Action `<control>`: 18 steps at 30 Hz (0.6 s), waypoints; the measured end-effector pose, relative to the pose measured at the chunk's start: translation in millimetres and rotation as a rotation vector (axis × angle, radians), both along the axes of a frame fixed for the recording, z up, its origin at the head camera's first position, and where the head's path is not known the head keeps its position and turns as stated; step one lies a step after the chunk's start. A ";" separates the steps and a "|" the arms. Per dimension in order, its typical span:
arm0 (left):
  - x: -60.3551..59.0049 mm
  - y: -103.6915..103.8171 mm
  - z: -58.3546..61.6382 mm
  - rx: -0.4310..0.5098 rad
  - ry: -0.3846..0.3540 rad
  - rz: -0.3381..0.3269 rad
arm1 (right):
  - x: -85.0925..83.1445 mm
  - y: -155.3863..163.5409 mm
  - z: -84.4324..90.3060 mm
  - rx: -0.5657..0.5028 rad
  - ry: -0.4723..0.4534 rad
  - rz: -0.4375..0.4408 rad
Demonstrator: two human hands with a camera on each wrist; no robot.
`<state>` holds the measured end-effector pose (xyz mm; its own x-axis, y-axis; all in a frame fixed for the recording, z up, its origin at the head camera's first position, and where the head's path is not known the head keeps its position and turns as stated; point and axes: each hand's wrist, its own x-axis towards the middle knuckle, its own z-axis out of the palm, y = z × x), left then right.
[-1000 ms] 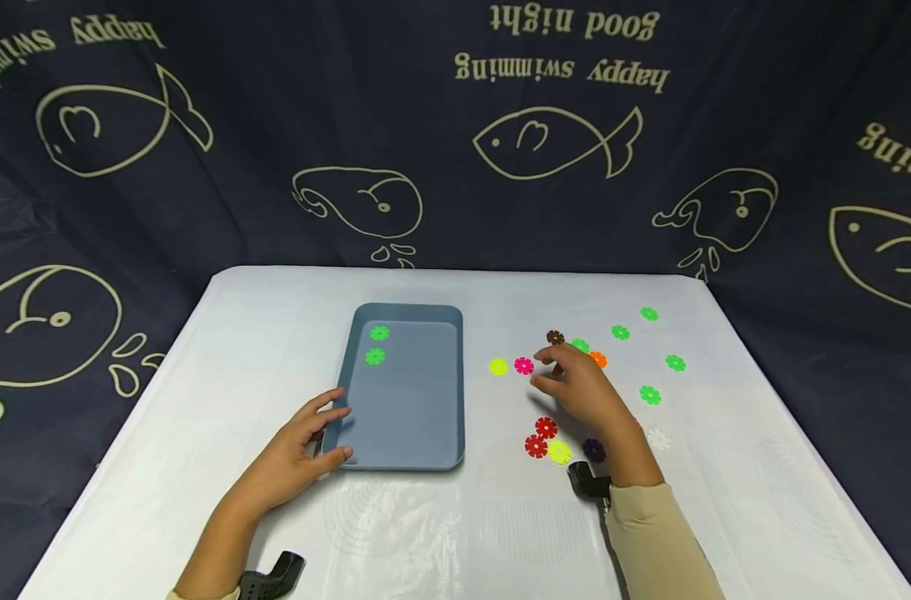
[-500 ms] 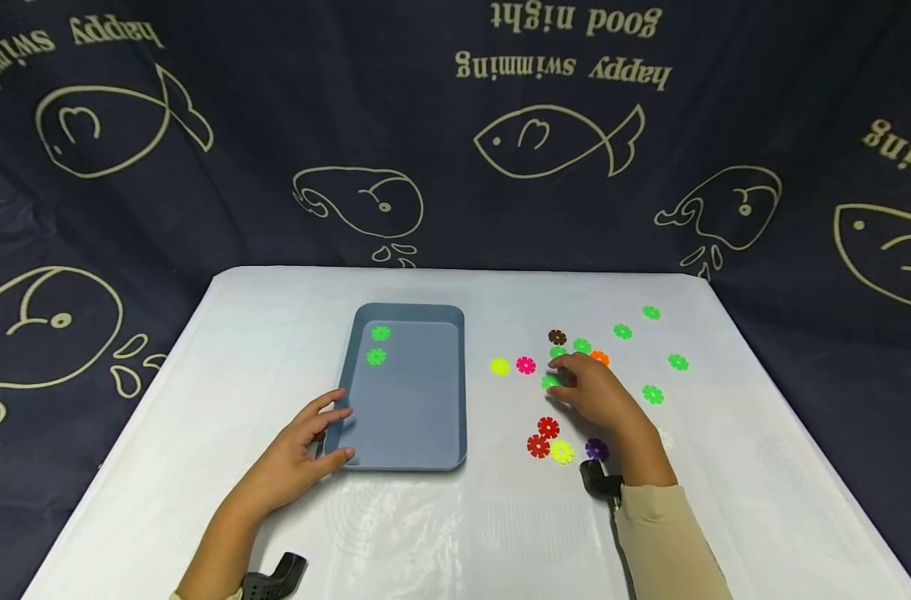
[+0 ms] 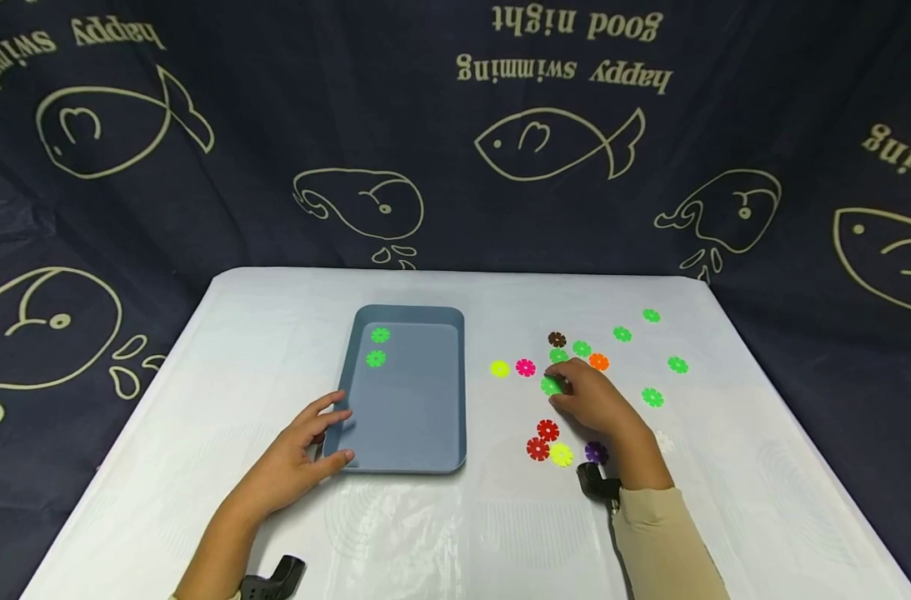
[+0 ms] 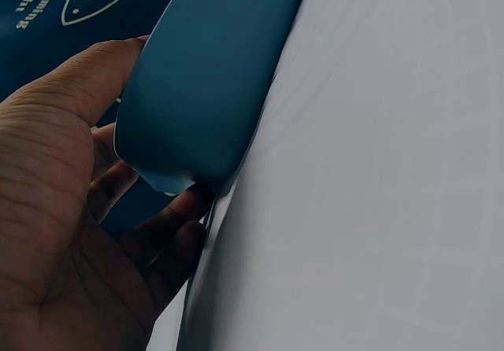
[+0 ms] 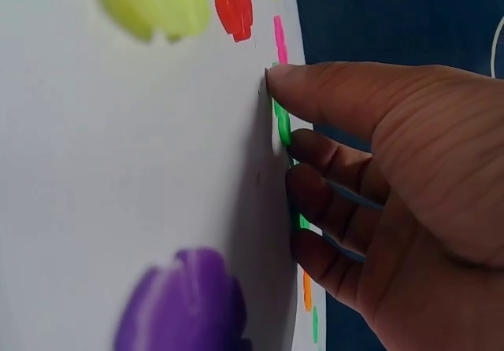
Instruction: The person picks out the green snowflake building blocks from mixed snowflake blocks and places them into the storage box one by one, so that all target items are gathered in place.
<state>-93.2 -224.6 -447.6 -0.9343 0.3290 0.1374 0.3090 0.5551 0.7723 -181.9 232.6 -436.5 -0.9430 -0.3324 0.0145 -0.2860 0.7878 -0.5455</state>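
- While my left hand (image 3: 299,461) grips the blue tray (image 3: 410,433) at its near-left corner, fingers curled round the rim,
- my right hand (image 3: 593,402), palm down, pinches a green disc (image 3: 550,385) on the white table (image 3: 200,400).

Looks like a staged recording booth rather than a lived-in room. Closed in at the back and on both sides by a dark navy curtain (image 3: 455,167) hung upside down, printed with cream outlines of fish (image 3: 556,143) and whales and the words "happy swimming" (image 3: 563,71) and "good night". Laid out in front with a single counter (image 3: 455,533) under a white wrinkled plastic sheet, bearing only a grey-blue tray (image 3: 406,454) and scattered small coloured plastic snowflake discs (image 3: 653,397), with black camera mounts strapped at both wrists.
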 end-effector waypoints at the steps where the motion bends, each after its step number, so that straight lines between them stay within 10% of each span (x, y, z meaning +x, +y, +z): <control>1: 0.1 -0.2 0.0 -0.003 0.002 0.001 | -0.2 0.0 -0.8 0.004 -0.001 -0.001; 18: 0.0 0.2 -0.1 0.000 0.003 -0.003 | -0.3 -0.3 -1.1 0.047 0.035 0.032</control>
<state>-93.2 -224.4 -447.7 -0.9329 0.3317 0.1401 0.3128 0.5538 0.7716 -182.2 232.3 -437.7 -0.9312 -0.3633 0.0304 -0.3294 0.8028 -0.4970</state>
